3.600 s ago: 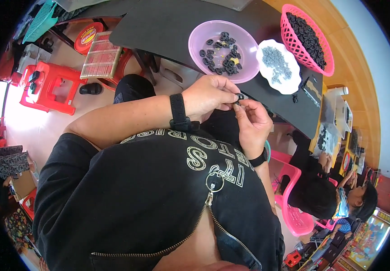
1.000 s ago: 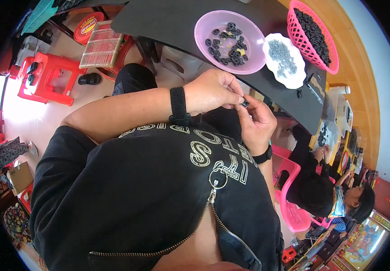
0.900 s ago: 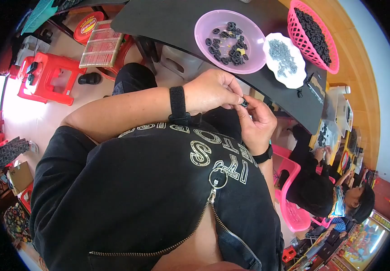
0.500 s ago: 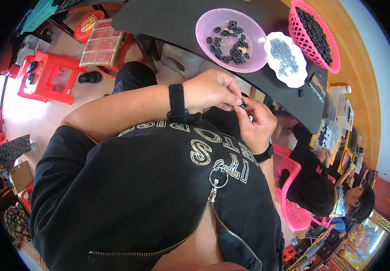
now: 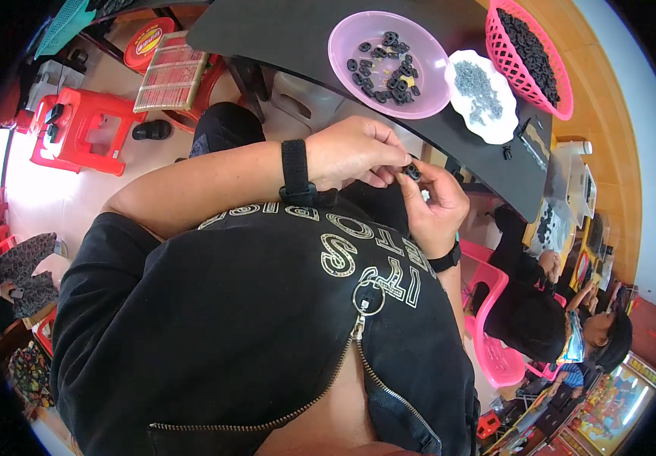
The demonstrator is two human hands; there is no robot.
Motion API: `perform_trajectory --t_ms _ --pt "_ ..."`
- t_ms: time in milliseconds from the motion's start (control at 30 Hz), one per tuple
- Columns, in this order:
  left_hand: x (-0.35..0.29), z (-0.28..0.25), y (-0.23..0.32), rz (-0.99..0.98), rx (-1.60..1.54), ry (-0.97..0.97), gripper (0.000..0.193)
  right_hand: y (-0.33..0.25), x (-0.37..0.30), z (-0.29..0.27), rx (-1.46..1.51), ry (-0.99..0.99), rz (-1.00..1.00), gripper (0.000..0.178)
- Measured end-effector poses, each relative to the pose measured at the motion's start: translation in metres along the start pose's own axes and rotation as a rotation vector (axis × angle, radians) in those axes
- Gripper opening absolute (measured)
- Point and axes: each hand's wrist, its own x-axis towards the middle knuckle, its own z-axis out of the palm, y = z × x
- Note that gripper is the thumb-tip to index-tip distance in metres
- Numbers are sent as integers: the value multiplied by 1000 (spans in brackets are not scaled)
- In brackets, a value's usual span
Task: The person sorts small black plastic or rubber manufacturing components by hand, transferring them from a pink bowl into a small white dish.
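Observation:
In front of my chest, my right hand (image 5: pixel 436 204) pinches a small black part with holes in it (image 5: pixel 413 172) between thumb and finger. My left hand (image 5: pixel 354 156) comes in from the other side, its thumb and forefinger pressed together at the part's upper left edge. Whether those fingertips hold a tiny piece is hidden. Beyond the hands, a pinkish-purple basin (image 5: pixel 341 61) on the dark table holds several similar black parts. To its right is a white scalloped dish (image 5: pixel 499 135) of small greyish, clear-looking pieces.
A pink mesh basket (image 5: pixel 497 47) full of black parts stands at the right of the dark table (image 5: pixel 267 34). A thin tool (image 5: pixel 532 144) lies near the table's right edge. Red stools (image 5: pixel 85 129) stand at left; a co-worker (image 5: pixel 533 319) sits at right near a pink chair (image 5: pixel 488 357).
My right hand has turned slightly and moved a little right, so more of the black part shows. The left fingertips have shifted to its upper edge.

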Motion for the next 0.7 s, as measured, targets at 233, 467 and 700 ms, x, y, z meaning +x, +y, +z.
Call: perform_trajectory --t_ms 233,467,700 --pt "-1 0 -1 -16 86 -8 17 -4 3 2 6 -7 2 24" --pt "-1 1 -2 -15 75 -23 15 -10 3 -3 -118 -33 -58 23" --pt "-3 1 -1 -18 74 -37 16 -10 1 -3 -157 -9 -117 23"
